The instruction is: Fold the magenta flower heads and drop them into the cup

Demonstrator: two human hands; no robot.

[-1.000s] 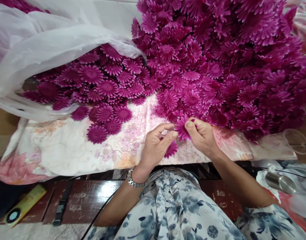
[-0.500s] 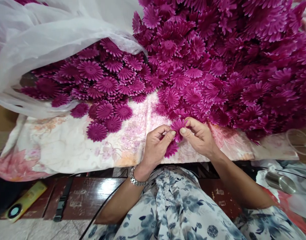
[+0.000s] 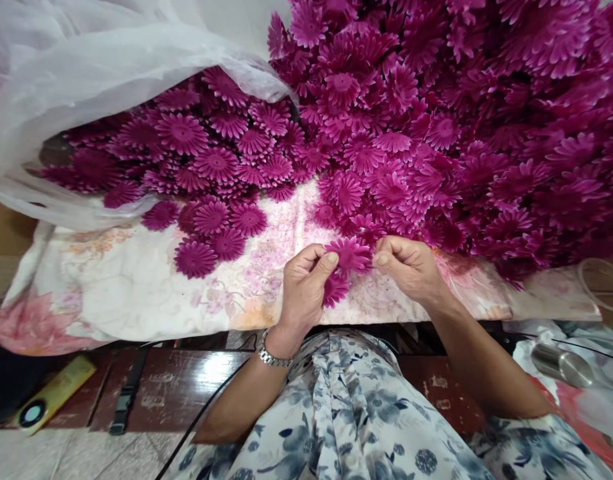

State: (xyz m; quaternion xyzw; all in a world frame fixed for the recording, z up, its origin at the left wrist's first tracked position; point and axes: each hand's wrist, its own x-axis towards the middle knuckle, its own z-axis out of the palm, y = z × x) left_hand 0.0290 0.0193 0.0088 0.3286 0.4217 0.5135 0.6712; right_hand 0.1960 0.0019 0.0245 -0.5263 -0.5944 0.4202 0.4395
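Note:
My left hand point(image 3: 306, 283) pinches a magenta artificial flower point(image 3: 350, 255) by its left petals, between thumb and forefinger. Just right of that flower, my right hand point(image 3: 409, 267) is closed, thumb against bent fingers. Whether it grips a petal tip or something small cannot be made out. A second magenta flower point(image 3: 335, 289) shows below the held one, close to my left fingers. Beyond both hands rises a large heap of magenta flowers point(image 3: 391, 190). Several flat flower pieces point(image 3: 211, 219) lie on the cloth to the left of my left hand.
A floral cloth point(image 3: 136, 287) covers the work surface. At the upper left, a translucent plastic bag point(image 3: 111, 73) opens over more flowers. A clear round rim point(image 3: 601, 283) stands at the right edge. Lower down are a metal cylinder point(image 3: 561, 365), a black buckle strap point(image 3: 123, 403) and a yellow object point(image 3: 56, 393).
My hands have drawn slightly apart, the left one moving left and the right one right. The held flower now faces up more fully, its petals spread.

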